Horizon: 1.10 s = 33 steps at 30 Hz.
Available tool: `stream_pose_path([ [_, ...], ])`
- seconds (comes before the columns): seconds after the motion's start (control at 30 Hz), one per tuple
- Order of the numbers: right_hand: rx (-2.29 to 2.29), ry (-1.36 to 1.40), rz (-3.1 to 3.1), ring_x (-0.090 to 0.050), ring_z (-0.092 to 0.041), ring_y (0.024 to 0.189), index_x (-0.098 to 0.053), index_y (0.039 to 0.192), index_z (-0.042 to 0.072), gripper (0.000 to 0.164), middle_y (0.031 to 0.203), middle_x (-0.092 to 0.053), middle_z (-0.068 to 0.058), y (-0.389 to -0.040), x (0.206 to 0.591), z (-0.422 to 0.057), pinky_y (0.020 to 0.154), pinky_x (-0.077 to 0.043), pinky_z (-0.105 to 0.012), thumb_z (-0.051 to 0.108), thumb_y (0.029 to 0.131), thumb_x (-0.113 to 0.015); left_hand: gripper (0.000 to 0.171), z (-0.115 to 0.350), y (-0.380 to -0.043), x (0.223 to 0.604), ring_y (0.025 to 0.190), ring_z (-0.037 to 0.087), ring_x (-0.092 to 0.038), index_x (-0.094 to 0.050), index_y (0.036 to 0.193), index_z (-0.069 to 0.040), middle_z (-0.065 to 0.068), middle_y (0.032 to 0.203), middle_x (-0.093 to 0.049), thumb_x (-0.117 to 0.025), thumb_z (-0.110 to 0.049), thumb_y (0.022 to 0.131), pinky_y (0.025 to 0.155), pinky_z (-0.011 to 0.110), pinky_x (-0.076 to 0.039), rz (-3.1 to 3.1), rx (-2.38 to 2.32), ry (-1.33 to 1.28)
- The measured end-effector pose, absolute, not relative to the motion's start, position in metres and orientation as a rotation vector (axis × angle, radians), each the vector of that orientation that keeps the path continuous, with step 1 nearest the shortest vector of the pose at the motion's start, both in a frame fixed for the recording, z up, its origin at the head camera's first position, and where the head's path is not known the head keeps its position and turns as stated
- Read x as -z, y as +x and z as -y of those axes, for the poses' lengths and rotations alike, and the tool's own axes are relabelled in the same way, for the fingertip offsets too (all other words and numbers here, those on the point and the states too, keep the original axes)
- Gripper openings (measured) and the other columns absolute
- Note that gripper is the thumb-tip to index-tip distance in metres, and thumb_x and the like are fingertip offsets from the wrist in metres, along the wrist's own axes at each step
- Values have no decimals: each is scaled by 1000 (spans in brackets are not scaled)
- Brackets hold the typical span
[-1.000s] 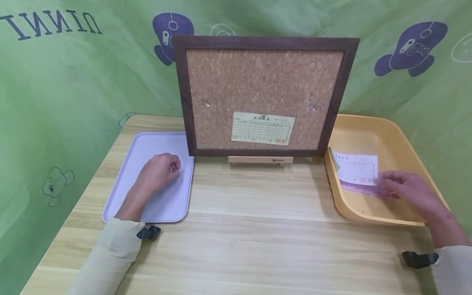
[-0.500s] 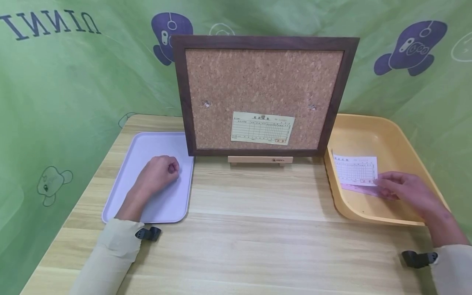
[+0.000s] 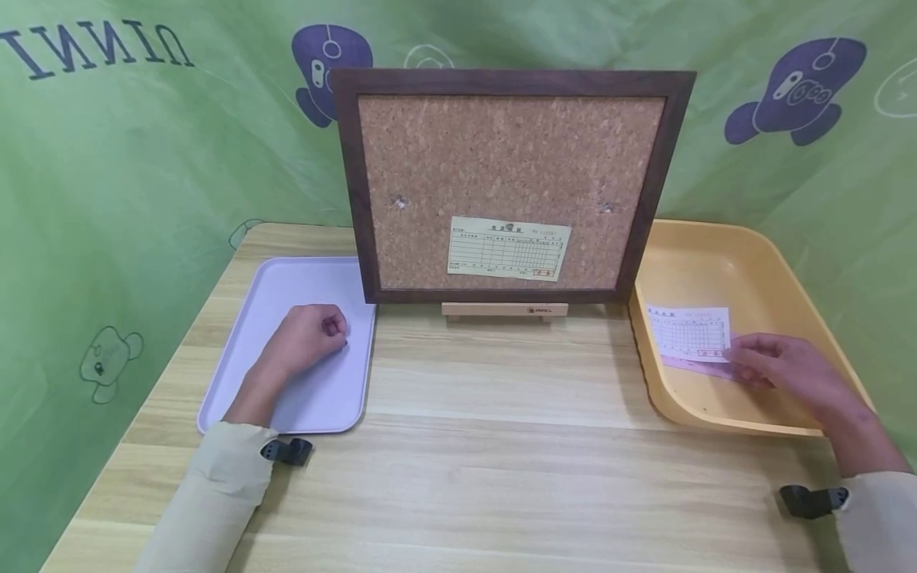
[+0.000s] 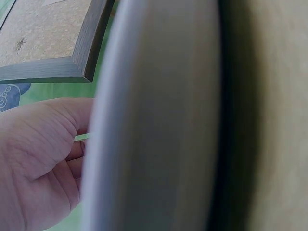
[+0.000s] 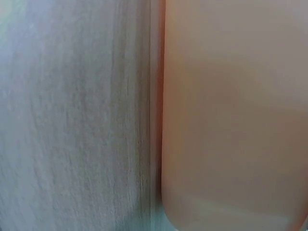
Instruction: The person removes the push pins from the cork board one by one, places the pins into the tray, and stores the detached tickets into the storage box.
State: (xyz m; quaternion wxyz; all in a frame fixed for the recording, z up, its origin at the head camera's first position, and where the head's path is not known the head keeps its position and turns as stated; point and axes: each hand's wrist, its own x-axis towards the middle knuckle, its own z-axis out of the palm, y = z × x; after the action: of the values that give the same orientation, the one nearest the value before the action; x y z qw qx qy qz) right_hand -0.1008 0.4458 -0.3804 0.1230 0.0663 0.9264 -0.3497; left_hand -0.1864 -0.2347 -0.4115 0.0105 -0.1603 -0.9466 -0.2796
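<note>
Over the lavender tray point(image 3: 315, 406), my left hand point(image 3: 304, 338) has its fingers curled and its thumb tip close to them. A tiny dark, pin-like thing point(image 3: 346, 343) shows at its fingertips. In the left wrist view the tray rim point(image 4: 144, 125) hides the fingertips of that hand point(image 4: 36, 159). Inside the yellow bin, my right hand point(image 3: 795, 370) pinches the lower right corner of a white receipt slip point(image 3: 688, 333). A pink slip point(image 3: 695, 366) lies partly beneath it. The right wrist view shows no hand.
A dark-framed corkboard point(image 3: 501, 143) stands at the back on a small wooden stand point(image 3: 504, 309). A pale green receipt slip point(image 3: 509, 251) is on its lower part, with a brownish pin head at its top. The yellow bin point(image 3: 759, 270) sits to the right on the wooden table point(image 3: 516, 446).
The white slip has tilted and shifted slightly down and toward me in my right hand. The dark speck now shows at my left fingertips. My left hand has otherwise barely moved.
</note>
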Motion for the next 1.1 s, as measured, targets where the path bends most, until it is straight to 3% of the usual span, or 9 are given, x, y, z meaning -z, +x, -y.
stream_pose_path([
  [0.77,974,168,-2723,-60,-9,76,-56,130,-19,61,93,-71,-9,-103,384,-445,64,-51,-27,34,103,-64,6,235,-188,407,72,22,-56,-68,86,-6,1,72,-61,-68,-2,82,69,39,-45,2968,852,-495],
  [0.97,893,178,-2728,-59,-7,83,-58,131,-18,64,102,-71,-15,-103,381,-446,67,-49,-23,41,105,-57,5,231,-183,393,71,23,-54,-68,88,-6,1,72,-57,-66,-6,84,67,40,-44,2964,761,-514],
  [1.1,823,190,-2752,-58,-13,92,-63,127,-14,64,111,-70,-21,-100,379,-447,72,-44,-26,46,106,-51,6,225,-179,384,72,23,-52,-68,90,-6,3,75,-57,-65,-7,86,66,39,-42,2971,716,-509],
])
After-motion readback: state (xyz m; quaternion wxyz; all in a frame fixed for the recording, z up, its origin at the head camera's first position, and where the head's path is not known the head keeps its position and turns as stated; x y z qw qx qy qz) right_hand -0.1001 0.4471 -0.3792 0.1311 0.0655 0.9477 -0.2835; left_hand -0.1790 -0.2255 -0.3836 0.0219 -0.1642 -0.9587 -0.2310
